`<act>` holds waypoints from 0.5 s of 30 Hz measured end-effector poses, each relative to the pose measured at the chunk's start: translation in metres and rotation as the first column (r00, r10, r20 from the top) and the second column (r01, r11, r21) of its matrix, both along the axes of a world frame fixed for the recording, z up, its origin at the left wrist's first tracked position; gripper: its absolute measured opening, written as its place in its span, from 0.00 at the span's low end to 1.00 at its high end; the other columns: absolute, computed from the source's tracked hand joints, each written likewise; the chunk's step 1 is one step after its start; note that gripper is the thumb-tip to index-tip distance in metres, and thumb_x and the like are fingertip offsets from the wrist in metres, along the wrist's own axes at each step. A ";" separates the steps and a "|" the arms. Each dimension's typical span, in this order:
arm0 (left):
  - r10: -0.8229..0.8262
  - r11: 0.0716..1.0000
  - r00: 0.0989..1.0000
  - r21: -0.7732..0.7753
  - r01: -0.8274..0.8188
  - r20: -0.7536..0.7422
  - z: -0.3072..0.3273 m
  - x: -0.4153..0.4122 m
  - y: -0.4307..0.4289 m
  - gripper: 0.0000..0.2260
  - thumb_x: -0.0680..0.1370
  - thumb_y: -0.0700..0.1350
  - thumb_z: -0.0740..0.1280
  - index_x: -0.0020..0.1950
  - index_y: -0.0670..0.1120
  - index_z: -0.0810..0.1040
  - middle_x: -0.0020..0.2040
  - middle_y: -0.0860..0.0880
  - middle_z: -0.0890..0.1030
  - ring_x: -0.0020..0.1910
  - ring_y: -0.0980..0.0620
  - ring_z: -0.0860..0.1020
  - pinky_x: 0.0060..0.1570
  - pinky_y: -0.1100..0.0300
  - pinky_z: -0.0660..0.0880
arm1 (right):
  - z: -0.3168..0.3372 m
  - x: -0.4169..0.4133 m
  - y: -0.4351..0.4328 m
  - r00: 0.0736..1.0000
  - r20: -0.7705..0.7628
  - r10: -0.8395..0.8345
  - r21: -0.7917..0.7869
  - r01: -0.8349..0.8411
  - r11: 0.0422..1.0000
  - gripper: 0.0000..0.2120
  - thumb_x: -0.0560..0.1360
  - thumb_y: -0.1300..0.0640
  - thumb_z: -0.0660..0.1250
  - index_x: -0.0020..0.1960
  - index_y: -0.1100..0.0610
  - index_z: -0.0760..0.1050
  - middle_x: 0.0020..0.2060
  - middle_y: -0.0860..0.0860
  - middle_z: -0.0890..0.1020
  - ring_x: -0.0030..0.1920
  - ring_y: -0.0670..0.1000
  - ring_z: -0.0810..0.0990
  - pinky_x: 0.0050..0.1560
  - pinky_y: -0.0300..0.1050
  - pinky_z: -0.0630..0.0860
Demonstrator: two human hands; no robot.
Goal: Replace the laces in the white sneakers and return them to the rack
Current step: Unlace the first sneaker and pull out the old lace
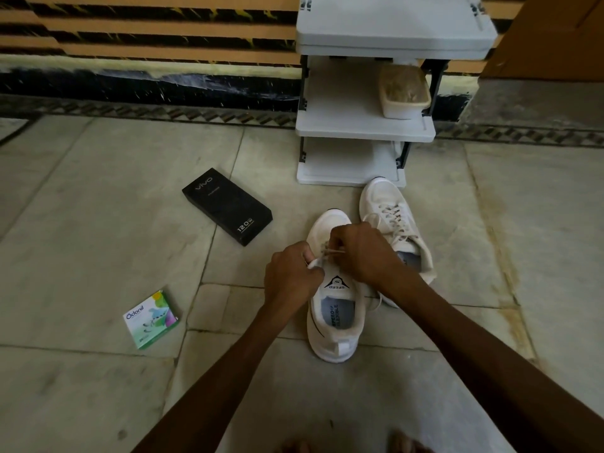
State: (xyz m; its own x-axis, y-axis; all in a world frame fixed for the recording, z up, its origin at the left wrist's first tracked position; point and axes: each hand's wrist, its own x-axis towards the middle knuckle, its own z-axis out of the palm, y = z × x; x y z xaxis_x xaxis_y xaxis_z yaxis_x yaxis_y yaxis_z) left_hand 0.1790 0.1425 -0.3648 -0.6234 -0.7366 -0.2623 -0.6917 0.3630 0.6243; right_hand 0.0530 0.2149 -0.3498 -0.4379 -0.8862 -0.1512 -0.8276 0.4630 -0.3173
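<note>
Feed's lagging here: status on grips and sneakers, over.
Left grip, right grip pinch lace on near sneaker, on floor. Second sneaker laced, beside it, before rack. Container on middle shelf.

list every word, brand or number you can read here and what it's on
"vivo": lid of the black box
"120W": the same box, near end
"Odonil": green and white box; its smaller print is too small to read
"SPEED": tongue of the near sneaker
"SPEED FLEXIBLE": that sneaker's insole

Lacing (331, 251) on near sneaker (335, 308) mostly hidden — rack (362, 129) top probably cropped.
</note>
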 end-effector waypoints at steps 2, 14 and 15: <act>0.010 1.000 1.000 0.005 -0.010 -0.001 -0.002 -0.001 0.000 0.11 0.75 0.49 0.71 0.39 0.53 0.70 0.34 0.57 0.74 0.32 0.59 0.72 0.30 0.67 0.63 | 0.000 0.004 0.000 0.996 -0.087 -0.001 0.021 0.003 1.000 0.08 0.73 0.59 0.68 0.51 0.56 0.81 0.47 0.57 0.82 0.49 0.58 0.81 0.48 0.51 0.79; 0.005 1.000 1.000 -0.026 -0.005 0.008 -0.001 0.000 0.003 0.09 0.73 0.45 0.71 0.39 0.51 0.72 0.38 0.52 0.78 0.36 0.54 0.76 0.30 0.64 0.64 | 0.037 -0.029 0.005 0.117 0.993 0.018 -0.112 0.872 0.476 0.08 0.76 0.64 0.64 0.40 0.57 0.78 0.34 0.52 0.76 0.36 0.49 0.75 0.38 0.42 0.77; 0.012 1.000 1.000 -0.016 -0.012 0.001 -0.002 0.000 0.003 0.08 0.72 0.45 0.71 0.38 0.52 0.72 0.39 0.51 0.79 0.37 0.52 0.77 0.31 0.63 0.65 | 0.042 -0.033 0.004 -0.065 0.988 0.144 -0.008 0.889 0.458 0.09 0.77 0.64 0.62 0.40 0.56 0.76 0.35 0.52 0.76 0.37 0.49 0.75 0.43 0.44 0.79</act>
State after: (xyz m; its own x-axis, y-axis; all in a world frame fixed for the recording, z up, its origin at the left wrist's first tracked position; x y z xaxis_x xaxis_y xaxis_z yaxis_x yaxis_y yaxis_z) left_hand 0.1788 0.1456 -0.3665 -0.6141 -0.7482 -0.2510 -0.6967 0.3646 0.6177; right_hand 0.0200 0.2188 -0.3080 -0.6911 -0.6011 -0.4014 0.6092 -0.1854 -0.7711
